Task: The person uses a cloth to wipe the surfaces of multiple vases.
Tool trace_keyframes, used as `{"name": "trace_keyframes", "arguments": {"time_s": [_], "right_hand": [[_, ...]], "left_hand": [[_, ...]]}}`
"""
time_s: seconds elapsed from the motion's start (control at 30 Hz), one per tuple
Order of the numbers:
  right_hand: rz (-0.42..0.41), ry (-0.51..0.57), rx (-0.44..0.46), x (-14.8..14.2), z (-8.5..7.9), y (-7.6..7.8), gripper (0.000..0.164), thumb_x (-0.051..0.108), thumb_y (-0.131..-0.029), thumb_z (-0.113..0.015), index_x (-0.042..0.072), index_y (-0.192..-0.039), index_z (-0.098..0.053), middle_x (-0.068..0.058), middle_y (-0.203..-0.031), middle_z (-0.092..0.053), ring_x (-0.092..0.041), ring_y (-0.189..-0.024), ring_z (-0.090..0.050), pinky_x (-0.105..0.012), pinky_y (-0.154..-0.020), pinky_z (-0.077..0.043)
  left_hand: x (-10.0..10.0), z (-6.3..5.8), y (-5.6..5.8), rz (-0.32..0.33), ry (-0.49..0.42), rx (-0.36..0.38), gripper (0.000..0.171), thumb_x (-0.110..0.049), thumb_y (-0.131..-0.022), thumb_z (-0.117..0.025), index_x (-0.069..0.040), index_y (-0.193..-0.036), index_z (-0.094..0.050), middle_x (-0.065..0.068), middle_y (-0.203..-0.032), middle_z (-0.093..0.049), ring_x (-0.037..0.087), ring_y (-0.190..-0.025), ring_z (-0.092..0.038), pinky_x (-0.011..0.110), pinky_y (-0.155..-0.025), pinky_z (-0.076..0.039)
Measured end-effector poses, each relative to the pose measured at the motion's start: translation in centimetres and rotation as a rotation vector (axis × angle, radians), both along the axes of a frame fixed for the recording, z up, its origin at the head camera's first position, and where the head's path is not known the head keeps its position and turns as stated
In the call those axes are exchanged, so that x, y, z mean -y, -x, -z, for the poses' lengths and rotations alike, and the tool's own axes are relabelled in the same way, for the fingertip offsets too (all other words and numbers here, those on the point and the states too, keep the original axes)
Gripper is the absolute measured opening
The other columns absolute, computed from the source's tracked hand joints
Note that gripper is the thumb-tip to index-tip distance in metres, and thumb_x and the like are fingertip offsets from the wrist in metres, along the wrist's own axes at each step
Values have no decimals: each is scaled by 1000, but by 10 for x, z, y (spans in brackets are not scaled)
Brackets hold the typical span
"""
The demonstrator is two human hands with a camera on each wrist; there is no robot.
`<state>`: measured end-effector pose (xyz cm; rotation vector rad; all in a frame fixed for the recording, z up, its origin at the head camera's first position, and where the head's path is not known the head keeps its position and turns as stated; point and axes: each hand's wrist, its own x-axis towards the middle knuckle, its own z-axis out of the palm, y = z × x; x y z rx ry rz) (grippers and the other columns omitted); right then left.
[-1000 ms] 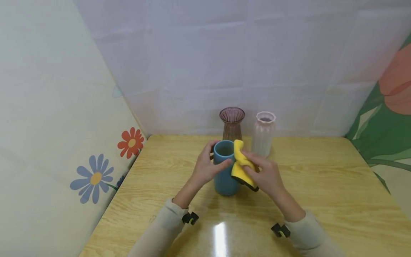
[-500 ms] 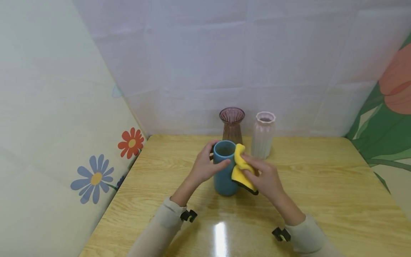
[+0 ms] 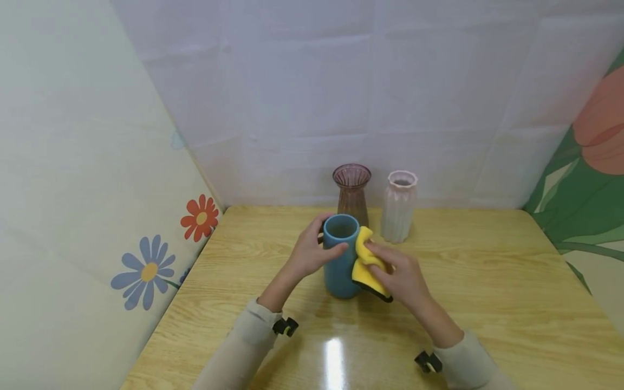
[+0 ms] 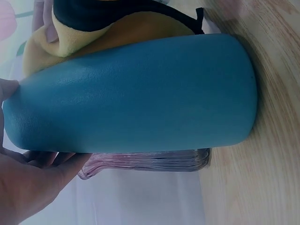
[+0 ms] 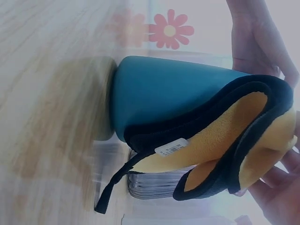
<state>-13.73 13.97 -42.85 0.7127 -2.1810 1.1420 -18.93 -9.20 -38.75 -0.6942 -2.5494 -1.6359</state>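
Note:
A tall blue vase (image 3: 338,273) stands upright on the wooden table. My left hand (image 3: 309,250) grips it near the rim, thumb across the front and fingers round the far left side. In the left wrist view the smooth blue vase (image 4: 140,98) spans most of the picture. A yellow cloth (image 3: 366,271) with a dark edge is pinched in my right hand (image 3: 402,271) and lies against the vase's right side. The right wrist view shows the folded cloth (image 5: 220,136) with a white label (image 5: 171,147) and a hanging loop.
Behind the blue vase stands a purple ribbed glass vase (image 3: 352,197), partly hidden by it. A pale pink fluted vase (image 3: 398,211) is at the back right. White sheeting (image 3: 302,108) rises behind the table (image 3: 487,281), with flower-printed panels on both sides.
My right hand has slid the yellow cloth a little downward along the side of the blue vase. The left hand keeps its hold, and the blue vase has stayed in place.

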Motion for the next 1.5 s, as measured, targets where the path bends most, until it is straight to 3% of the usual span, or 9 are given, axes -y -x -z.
{"name": "trace_keyframes", "arguments": {"time_s": [0.37, 0.53, 0.63, 0.73, 1.0, 1.3, 1.5], "right_hand": [[8, -34, -24, 0, 9, -2, 45, 0, -76, -86, 2, -119, -73, -12, -119, -72, -33, -108, -70, -44, -91, -57], [16, -48, -42, -2, 13, -4, 45, -1, -74, -86, 2, -117, -74, -12, -117, -73, -32, -106, -71, -27, -95, -53], [23, -57, -60, -2, 16, -4, 46, -2, -73, -87, 2, -117, -75, -12, -116, -74, -32, -104, -72, -29, -92, -55], [28, -67, -75, -2, 18, -4, 47, -3, -72, -87, 3, -116, -75, -12, -115, -74, -32, -102, -72, -42, -86, -58], [3, -83, -67, -3, 22, -4, 47, -6, -71, -86, 2, -116, -75, -12, -117, -73, -33, -103, -72, -41, -86, -58], [-30, -123, 34, -5, 28, -6, 45, -3, -76, -85, 2, -119, -74, -14, -118, -72, -35, -107, -70, -45, -85, -58], [-38, -159, 51, -6, 32, -5, 45, -7, -74, -85, 2, -117, -75, -13, -117, -73, -36, -107, -70, -46, -87, -58]], "left_hand": [[1, -2, -1, 9, 5, -14, 67, -25, -87, -80, -12, -145, -47, 5, -132, -61, 26, -126, -56, 57, -104, -48], [0, -2, -3, 12, 11, -9, 68, -23, -88, -80, -12, -145, -47, 6, -133, -60, 26, -127, -56, 57, -104, -48], [0, -2, -4, 18, 7, -6, 67, -23, -88, -80, -11, -146, -46, 7, -134, -60, 26, -127, -55, 57, -104, -47], [0, -2, -4, 24, 5, -9, 67, -22, -89, -79, -10, -146, -46, 8, -134, -60, 27, -127, -55, 57, -105, -47], [1, -1, -2, 38, -6, -24, 67, -22, -89, -79, -10, -146, -46, 9, -134, -60, 28, -127, -56, 59, -104, -47], [2, 3, 2, 44, -12, -21, 67, -22, -89, -79, -11, -146, -46, 7, -135, -60, 26, -127, -55, 59, -105, -46], [2, 6, 5, 45, -11, -25, 69, -22, -89, -79, -10, -147, -45, 7, -135, -60, 27, -128, -55, 58, -105, -47]]}}
